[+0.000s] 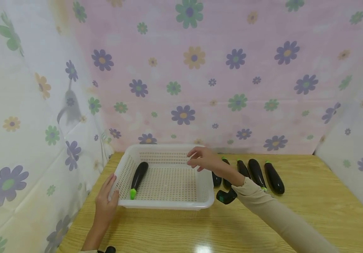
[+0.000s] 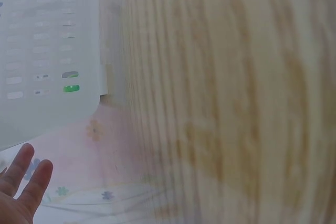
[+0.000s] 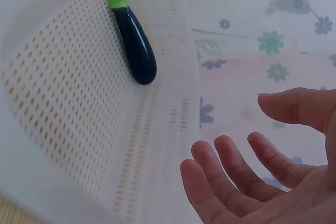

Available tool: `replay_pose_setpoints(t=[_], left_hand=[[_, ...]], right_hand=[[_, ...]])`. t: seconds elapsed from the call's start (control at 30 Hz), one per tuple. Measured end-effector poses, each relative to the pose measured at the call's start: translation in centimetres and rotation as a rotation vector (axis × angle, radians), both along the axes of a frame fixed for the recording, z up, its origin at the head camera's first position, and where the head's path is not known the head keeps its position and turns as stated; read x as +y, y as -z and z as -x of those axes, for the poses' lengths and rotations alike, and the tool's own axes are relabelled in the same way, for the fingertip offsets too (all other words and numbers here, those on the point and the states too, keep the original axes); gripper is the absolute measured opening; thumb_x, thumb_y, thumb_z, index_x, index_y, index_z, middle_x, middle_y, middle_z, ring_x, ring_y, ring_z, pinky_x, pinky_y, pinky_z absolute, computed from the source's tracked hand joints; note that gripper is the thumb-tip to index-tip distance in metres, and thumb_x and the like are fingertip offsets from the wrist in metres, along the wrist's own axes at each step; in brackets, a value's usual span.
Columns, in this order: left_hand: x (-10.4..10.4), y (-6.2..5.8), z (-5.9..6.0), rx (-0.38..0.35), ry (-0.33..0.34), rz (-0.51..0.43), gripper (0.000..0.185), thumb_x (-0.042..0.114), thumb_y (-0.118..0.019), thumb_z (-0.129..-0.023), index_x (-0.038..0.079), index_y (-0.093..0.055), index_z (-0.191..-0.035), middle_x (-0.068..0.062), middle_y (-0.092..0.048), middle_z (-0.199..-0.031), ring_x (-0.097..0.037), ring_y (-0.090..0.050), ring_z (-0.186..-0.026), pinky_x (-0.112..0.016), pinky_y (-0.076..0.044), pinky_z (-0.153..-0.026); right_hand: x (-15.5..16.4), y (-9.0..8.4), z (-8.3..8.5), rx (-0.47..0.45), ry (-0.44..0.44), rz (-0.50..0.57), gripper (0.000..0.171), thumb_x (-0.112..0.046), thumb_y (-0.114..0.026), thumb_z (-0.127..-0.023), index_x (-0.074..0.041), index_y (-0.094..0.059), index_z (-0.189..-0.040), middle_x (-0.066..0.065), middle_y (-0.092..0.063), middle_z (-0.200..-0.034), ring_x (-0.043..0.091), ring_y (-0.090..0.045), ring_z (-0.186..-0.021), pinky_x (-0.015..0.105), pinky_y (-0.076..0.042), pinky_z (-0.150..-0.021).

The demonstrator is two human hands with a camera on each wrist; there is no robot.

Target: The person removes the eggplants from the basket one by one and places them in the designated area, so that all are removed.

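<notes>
A white plastic basket [image 1: 165,205] with slotted walls stands on the table. Inside, along its left side, lies one black eggplant [image 1: 139,177] with a bright green stem end toward me. My left hand [image 1: 105,202] rests against the left rim near the front corner, fingers extended; two of its fingers [image 2: 37,184] appear straight beside the basket in the left wrist view. Over the basket's right side hovers my right hand [image 1: 204,159], holding nothing. The right wrist view shows its thumb and fingers [image 3: 231,166] spread apart, with the eggplant [image 3: 136,45] beyond them.
Several more eggplants [image 1: 274,178] lie in a row on the wooden table [image 1: 311,211], right of the basket and partly behind my right forearm. Flower-patterned cloth [image 1: 183,88] hangs behind and at both sides. A black device [image 1: 226,196] sits at my right wrist.
</notes>
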State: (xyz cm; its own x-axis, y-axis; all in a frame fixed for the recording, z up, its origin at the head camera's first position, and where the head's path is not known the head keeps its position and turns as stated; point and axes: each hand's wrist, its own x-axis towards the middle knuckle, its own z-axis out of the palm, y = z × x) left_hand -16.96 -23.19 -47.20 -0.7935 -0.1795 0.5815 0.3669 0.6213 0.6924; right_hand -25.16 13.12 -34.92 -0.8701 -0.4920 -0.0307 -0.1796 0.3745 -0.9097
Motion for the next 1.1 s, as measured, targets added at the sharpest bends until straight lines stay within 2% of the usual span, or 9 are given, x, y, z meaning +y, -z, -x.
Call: replay_pose_setpoints(t=[0.43,0.63,0.9,1.1], left_hand=[[-0.2,0.2,-0.3,-0.029,-0.011,-0.006,0.052,-0.004,-0.054,-0.085,0.0,-0.049,-0.137,-0.01,-0.043,-0.143,-0.032,-0.039,-0.13,-0.006,-0.024,-0.096],[-0.2,0.3,0.1,0.013,0.009,0.01,0.051,-0.004,-0.054,-0.086,0.0,-0.049,-0.136,-0.012,-0.044,-0.142,-0.033,-0.041,-0.128,-0.005,-0.026,-0.094],[-0.2,0.4,0.3,0.013,0.005,-0.001,0.051,-0.003,-0.054,-0.085,0.0,-0.05,-0.136,-0.008,-0.044,-0.143,-0.03,-0.041,-0.128,-0.006,-0.025,-0.096],[-0.2,0.2,0.3,0.012,-0.003,0.002,0.052,-0.003,-0.055,-0.084,0.0,-0.05,-0.136,-0.008,-0.045,-0.143,-0.031,-0.04,-0.129,-0.007,-0.024,-0.098]], right_hand=[[-5.5,1.3,0.9,-0.072,-0.066,0.018,0.033,-0.02,-0.064,-0.09,-0.001,-0.056,-0.116,0.013,-0.064,-0.102,0.022,-0.063,-0.081,0.038,-0.053,-0.069],[-7.0,1.6,1.4,-0.099,-0.071,0.021,0.033,-0.017,-0.063,-0.09,0.001,-0.054,-0.117,0.015,-0.062,-0.103,0.022,-0.062,-0.08,0.039,-0.053,-0.068],[-9.1,2.6,2.4,-0.164,-0.074,0.021,0.03,-0.016,-0.064,-0.089,-0.001,-0.056,-0.114,0.017,-0.062,-0.104,0.043,-0.06,-0.094,0.052,-0.05,-0.077],[-10.6,3.5,2.9,-0.192,-0.059,0.004,0.029,-0.015,-0.063,-0.089,-0.001,-0.057,-0.114,0.023,-0.062,-0.111,0.044,-0.059,-0.097,0.051,-0.051,-0.078]])
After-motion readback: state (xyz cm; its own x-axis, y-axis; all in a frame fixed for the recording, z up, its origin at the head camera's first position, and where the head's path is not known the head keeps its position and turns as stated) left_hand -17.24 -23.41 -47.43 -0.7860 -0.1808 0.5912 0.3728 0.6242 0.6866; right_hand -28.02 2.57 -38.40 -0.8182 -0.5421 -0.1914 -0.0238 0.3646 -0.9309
